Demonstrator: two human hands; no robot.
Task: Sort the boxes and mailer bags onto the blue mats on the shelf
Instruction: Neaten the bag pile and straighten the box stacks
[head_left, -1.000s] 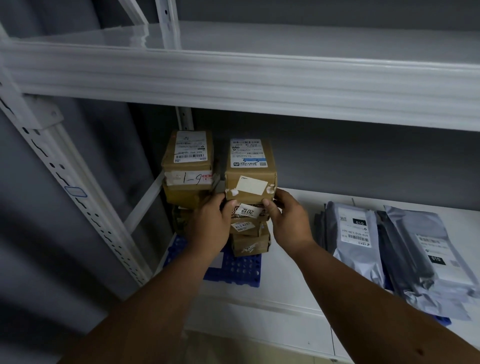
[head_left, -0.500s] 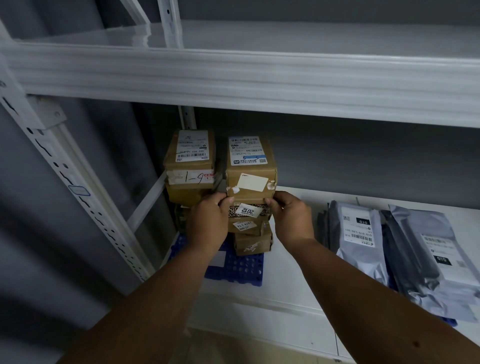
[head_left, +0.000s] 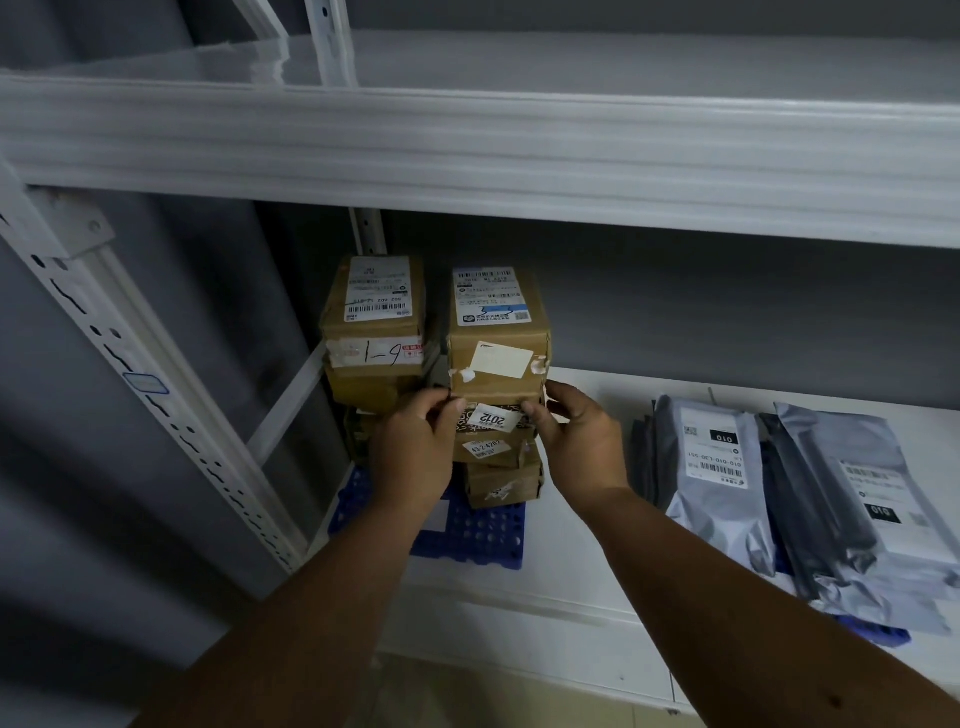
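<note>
On the white metal shelf (head_left: 587, 525), a blue perforated plastic mat (head_left: 483, 540) lies at the left end and serves here as the landmark. Two stacks of brown cardboard boxes stand on it: the stack at the mat's back left is topped by a box with a white shipping label and a handwritten "1-6" strip (head_left: 375, 322), and the stack toward the mat's right front is topped by a taller brown box with a blue-edged label and a plain white sticker (head_left: 497, 338). Directly beneath that top box sits a small brown box labelled "2012" (head_left: 491, 420), with two more small labelled boxes (head_left: 498, 467) under it down to the mat. The left hand (head_left: 415, 452) has its fingers curled against the left end of the "2012" box, and the right hand (head_left: 579, 441) pinches its right end with thumb and fingers, so both hold it between them. Well to the right of the mat, grey plastic mailer bags (head_left: 727, 478) with white labels lie overlapping on the shelf.
</note>
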